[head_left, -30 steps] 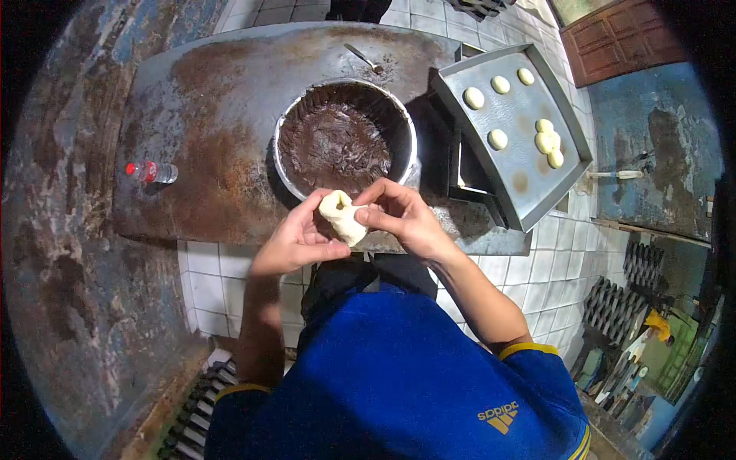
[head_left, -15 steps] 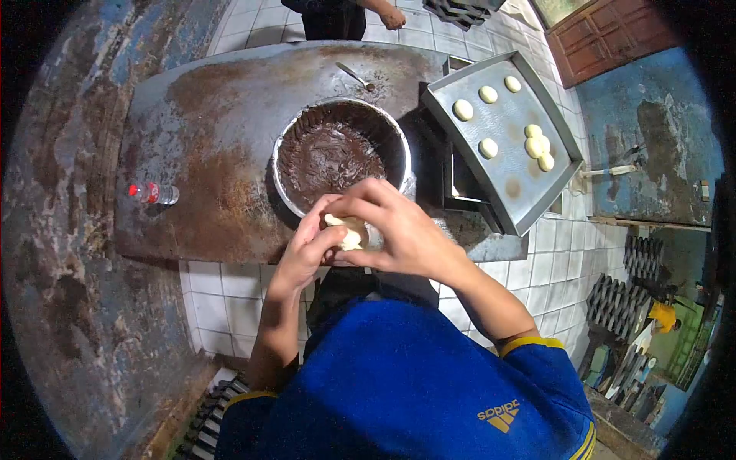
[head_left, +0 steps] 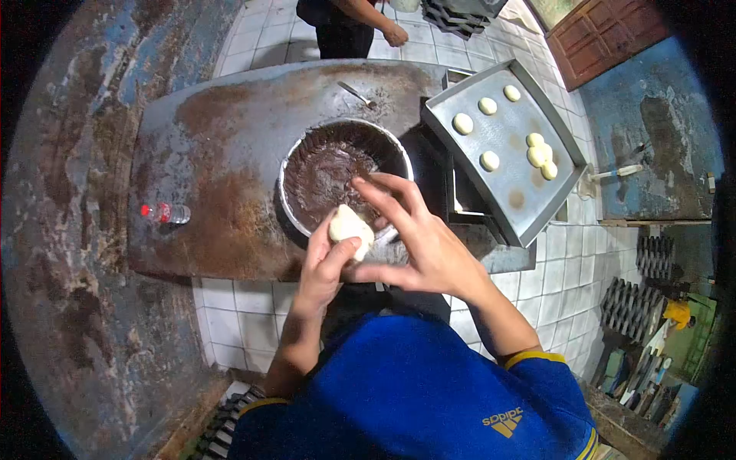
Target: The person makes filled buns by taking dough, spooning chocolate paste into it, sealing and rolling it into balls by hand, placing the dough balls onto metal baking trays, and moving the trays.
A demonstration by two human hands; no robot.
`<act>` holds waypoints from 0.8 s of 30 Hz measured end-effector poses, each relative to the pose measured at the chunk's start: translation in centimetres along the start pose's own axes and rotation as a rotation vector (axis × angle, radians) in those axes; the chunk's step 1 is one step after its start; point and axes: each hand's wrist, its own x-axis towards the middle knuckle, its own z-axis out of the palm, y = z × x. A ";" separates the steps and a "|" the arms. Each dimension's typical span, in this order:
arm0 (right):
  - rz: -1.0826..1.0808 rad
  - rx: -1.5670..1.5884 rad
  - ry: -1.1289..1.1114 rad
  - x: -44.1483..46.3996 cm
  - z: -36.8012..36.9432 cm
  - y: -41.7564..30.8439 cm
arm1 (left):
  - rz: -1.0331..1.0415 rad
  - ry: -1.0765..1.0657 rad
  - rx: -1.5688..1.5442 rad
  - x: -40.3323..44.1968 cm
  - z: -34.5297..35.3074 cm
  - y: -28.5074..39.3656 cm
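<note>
A pale piece of dough (head_left: 353,231) rests in my left hand (head_left: 322,264), whose thumb presses on its lower side. My right hand (head_left: 418,241) is just right of the dough, thumb and fingers spread apart and holding nothing. Its fingertips hang over the near right part of a round metal pot (head_left: 285,192). Dark brown chocolate-like paste (head_left: 330,172) coats the pot's bottom and inner wall. The dough is in front of the pot's near rim, partly covering it from view.
On the right, a metal baking tray (head_left: 498,203) carries several dough balls (head_left: 462,123). A spoon (head_left: 356,95) lies behind the pot. A red-capped plastic bottle (head_left: 166,213) lies at the left on the worn table (head_left: 207,153). Across the table stands another person (head_left: 345,23).
My right hand has come off the dough and its fingers have spread. The dough stays in my left hand and now shows more fully. The whole view has shifted slightly.
</note>
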 end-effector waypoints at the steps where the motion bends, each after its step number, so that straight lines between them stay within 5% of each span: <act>1: -0.061 -0.064 0.013 0.1 -0.3 0.3 | -0.018 0.007 -0.038 0.1 0.1 -0.4; 7: -0.218 -0.075 0.059 -0.7 -1.6 3.7 | -0.244 -0.001 -0.177 1.2 2.4 0.0; 9: -0.060 0.141 0.163 -1.6 -2.2 4.8 | -0.277 -0.072 -0.236 1.9 3.8 0.7; 13: 0.310 0.614 0.270 -2.7 -4.6 6.3 | -0.033 -0.064 -0.066 3.4 7.7 1.0; 14: 0.495 0.981 0.251 -3.2 -5.2 6.3 | 0.058 -0.011 0.035 4.1 9.4 0.9; 17: 0.550 1.379 0.185 -4.9 -7.0 7.0 | 0.241 0.025 0.283 6.6 12.1 0.5; 19: 0.487 1.467 0.150 -5.8 -7.8 7.0 | 0.323 -0.001 0.471 8.2 14.4 0.7; 21: 0.380 1.378 0.187 -7.3 -8.0 8.6 | 0.377 -0.105 0.240 9.0 18.8 0.2; 24: 0.184 1.028 0.666 -7.6 -8.6 9.9 | 0.323 -0.301 0.034 10.0 23.5 -1.5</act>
